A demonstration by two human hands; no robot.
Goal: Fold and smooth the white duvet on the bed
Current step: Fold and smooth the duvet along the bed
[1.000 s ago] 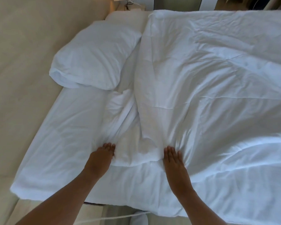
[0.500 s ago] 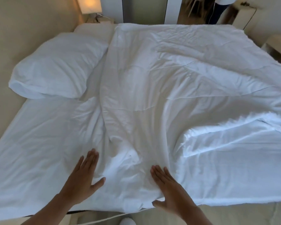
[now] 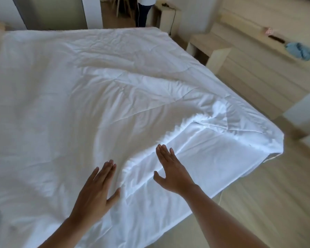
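My left hand (image 3: 95,192) lies flat on the white duvet (image 3: 82,97) near the bed's near edge, fingers straight and close together, thumb spread to the side; its grip has hold of nothing. My right hand (image 3: 172,169) is just beside it, toward the bed's near right corner, palm down with fingers straight and thumb out, its grip equally open and empty. Whether it presses the cloth or hovers just above I cannot tell. Its fingertips reach a raised, rumpled fold (image 3: 190,126) that runs from between my hands out toward the right corner. The duvet covers nearly the whole bed (image 3: 247,167), creased across its middle, with its right corner (image 3: 276,140) turned over and hanging slightly past the mattress edge. Beyond the bed's right side stands a pale wooden bench (image 3: 209,45), and a blue cloth (image 3: 300,51) lies on a ledge along the wall. At the bed's far end a person's legs (image 3: 143,13) show by a chair.
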